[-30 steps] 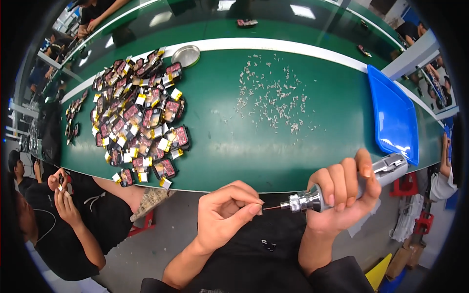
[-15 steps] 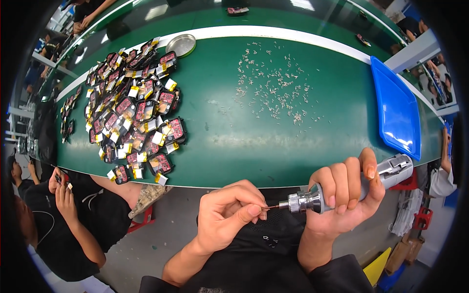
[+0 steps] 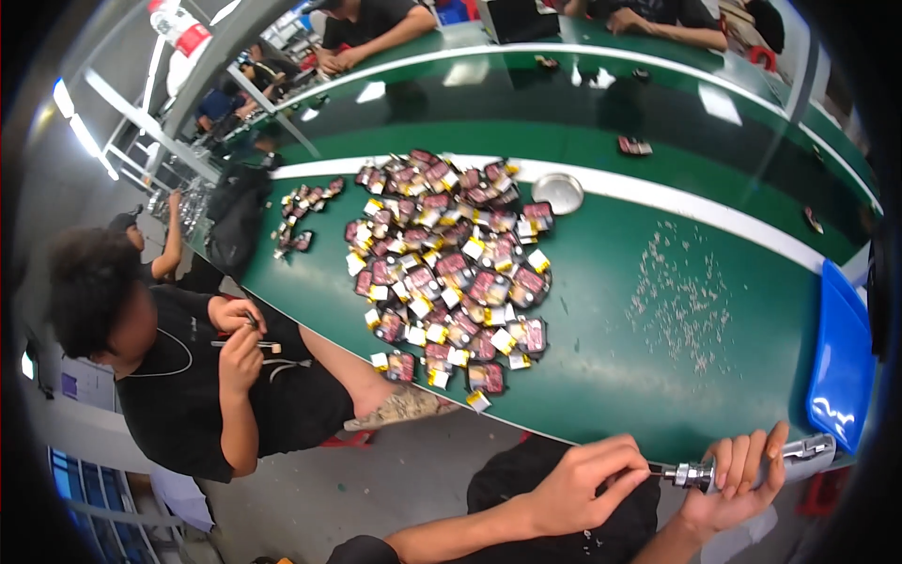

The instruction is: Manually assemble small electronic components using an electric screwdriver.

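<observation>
My right hand (image 3: 738,484) is closed around a silver power screwdriver (image 3: 810,455), held level at the table's near edge with its bit toward my left. The fingers of my left hand (image 3: 587,484) pinch the tip of the thin bit (image 3: 658,469). Whether a screw sits at that tip is too small to tell. Beyond my hands, many tiny screws (image 3: 686,310) lie scattered on the green table (image 3: 592,376). Left of them spreads a heap of small black casings (image 3: 460,282) with reddish boards and white-and-yellow battery pouches.
A blue tray (image 3: 839,367) stands at the table's right end. A round metal dish (image 3: 557,194) sits beyond the heap, by the white rail (image 3: 658,195). At my left a seated co-worker (image 3: 188,367) handles a small part. Other people sit across the far belt.
The view has swung left, so the table, heap and co-worker appear farther right. Both hands keep the same hold on the screwdriver and its bit.
</observation>
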Motion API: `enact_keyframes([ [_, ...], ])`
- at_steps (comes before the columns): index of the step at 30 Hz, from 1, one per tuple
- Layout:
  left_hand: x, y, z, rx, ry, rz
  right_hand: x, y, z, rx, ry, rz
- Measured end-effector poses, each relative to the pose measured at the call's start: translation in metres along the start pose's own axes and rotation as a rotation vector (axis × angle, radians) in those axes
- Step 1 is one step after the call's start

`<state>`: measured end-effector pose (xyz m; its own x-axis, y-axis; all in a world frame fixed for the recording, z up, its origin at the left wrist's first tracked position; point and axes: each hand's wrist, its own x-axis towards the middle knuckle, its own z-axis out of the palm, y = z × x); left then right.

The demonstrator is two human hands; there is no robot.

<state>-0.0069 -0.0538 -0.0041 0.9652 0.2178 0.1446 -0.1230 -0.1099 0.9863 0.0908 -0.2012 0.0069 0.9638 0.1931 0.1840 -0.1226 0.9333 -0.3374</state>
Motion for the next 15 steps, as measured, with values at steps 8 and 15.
enact_keyframes([
  [8, 0.018, -0.003, 0.001, 0.338, -0.078, 0.25, 0.01, -0.004, -0.004, -0.102, 0.026, 0.101],
  [15, 0.043, 0.004, 0.009, 0.313, -0.075, 0.147, 0.027, -0.009, -0.018, -0.076, -0.001, 0.089],
])
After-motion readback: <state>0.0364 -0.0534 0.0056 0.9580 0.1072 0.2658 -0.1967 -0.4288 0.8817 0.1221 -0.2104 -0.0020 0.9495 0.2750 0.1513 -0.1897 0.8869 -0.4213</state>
